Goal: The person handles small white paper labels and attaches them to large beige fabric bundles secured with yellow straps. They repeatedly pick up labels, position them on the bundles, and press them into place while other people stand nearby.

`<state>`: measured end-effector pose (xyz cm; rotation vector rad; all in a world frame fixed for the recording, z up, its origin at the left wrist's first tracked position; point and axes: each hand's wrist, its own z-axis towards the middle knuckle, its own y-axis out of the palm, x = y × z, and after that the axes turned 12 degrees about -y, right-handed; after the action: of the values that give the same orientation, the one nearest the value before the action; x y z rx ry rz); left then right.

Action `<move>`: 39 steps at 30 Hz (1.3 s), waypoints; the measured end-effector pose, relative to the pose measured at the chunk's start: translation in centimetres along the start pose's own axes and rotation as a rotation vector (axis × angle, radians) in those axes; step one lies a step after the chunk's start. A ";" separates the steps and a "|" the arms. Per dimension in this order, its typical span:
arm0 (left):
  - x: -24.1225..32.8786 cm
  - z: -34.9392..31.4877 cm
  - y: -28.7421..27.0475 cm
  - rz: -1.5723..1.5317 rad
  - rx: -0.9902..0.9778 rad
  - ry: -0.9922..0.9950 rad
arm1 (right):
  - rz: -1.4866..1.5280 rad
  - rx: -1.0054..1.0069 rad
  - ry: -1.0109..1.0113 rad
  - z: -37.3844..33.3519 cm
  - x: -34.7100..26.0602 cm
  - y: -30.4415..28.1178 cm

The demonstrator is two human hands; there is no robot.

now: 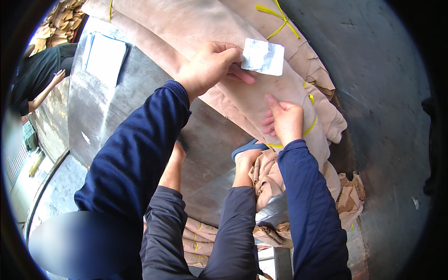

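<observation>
My left hand (pixel 215 65) pinches a small white paper label (pixel 264 57) at its left edge between thumb and fingertips. The label has faint print and creases, and it is held over a long roll of pale pinkish-tan leather (pixel 205 28). Lower and to the right, my right hand (pixel 285 120) hovers over or rests against the same roll, its thumb raised and its fingers apart and loosely bent; nothing shows in it. Yellow ties (pixel 311 126) go around the roll near that hand. Another yellow string is knotted in a bow (pixel 281 19) on the roll behind.
A stack of white paper sheets (pixel 106 56) lies on the dark metal surface at the upper left. Beyond it, another person's hand (pixel 59 76) holds a pen. Crumpled leather (pixel 268 175) lies by my sandalled foot (pixel 247 151). More tied rolls (pixel 198 238) are below my legs.
</observation>
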<state>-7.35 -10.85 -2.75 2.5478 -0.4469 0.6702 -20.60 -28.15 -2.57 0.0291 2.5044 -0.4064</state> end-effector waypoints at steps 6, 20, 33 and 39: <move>0.0 -0.1 0.1 0.002 0.016 0.009 | 0.010 0.016 0.000 -0.1 0.0 0.1; -0.2 0.0 -0.1 0.001 0.012 0.027 | -0.016 -0.012 -0.023 0.0 0.1 0.0; -0.2 0.1 -0.3 -0.023 -0.011 0.011 | -0.012 0.003 -0.038 -0.1 0.2 0.1; -0.4 0.2 -0.3 -0.034 0.006 0.008 | -0.017 0.015 -0.032 -0.1 0.2 0.2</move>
<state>-7.45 -10.62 -3.22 2.5516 -0.3984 0.6699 -20.86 -27.92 -2.66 0.0075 2.4719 -0.4287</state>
